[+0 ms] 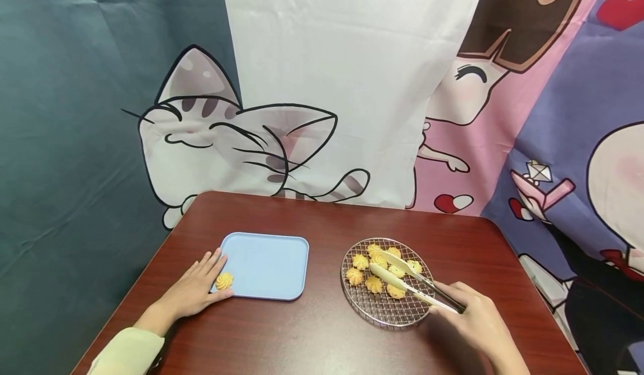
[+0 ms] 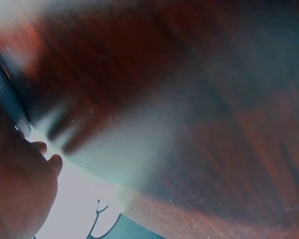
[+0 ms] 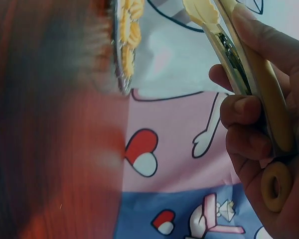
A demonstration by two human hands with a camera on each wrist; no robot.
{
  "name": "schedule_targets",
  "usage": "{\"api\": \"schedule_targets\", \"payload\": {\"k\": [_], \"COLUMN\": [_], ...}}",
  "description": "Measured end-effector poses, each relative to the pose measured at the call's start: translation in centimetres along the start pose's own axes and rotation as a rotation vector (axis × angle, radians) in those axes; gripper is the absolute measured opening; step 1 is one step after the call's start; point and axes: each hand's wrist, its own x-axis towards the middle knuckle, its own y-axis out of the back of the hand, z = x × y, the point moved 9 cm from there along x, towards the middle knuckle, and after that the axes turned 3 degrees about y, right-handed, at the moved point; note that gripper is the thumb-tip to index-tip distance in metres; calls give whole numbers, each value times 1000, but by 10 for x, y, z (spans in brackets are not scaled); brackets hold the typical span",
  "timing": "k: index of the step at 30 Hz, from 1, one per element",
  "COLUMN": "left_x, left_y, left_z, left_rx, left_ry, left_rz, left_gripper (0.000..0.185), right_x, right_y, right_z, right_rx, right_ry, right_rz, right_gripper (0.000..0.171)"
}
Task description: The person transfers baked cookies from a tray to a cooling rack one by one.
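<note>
Left hand [image 1: 196, 288] lies flat, palm down, fingers straight and pointing away from the body, forearm in a pale sleeve coming in from the lower left corner. Right hand [image 1: 478, 322] reaches in from the lower right, fingers curled in a grip with the thumb on top.

The left wrist view is showing mostly blur: the table [image 2: 199, 99] is smearing into red-brown and grey, and only a dark sliver of the tray [image 2: 10, 107] is showing at the left edge. The left hand [image 2: 20, 189] is being cut off by the frame's corner.

In the right wrist view the rack [image 3: 120, 50] is appearing edge-on and blurred, its cookies [image 3: 132, 30] running off the top. The tongs [image 3: 239, 64] are losing their tips past the top edge, and the right hand [image 3: 269, 149] is being cropped at the right.
</note>
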Motion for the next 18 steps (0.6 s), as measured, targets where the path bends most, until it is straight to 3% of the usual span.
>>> {"api": "schedule_targets", "payload": {"k": [9,18], "left_x": [1,1], "left_y": [0,0], "left_z": [0,0], "left_rx": [4,4], "left_ry": [-2,0], "left_rz": [-4,-9], "left_gripper": [95,95], "right_x": [-18,-31], "right_y": [10,9], "right_z": [15,32], "right_rx": [-47,-79], "right_ry": [-95,-261], "right_rz": [-29,-158], "right_gripper": [47,52]}}
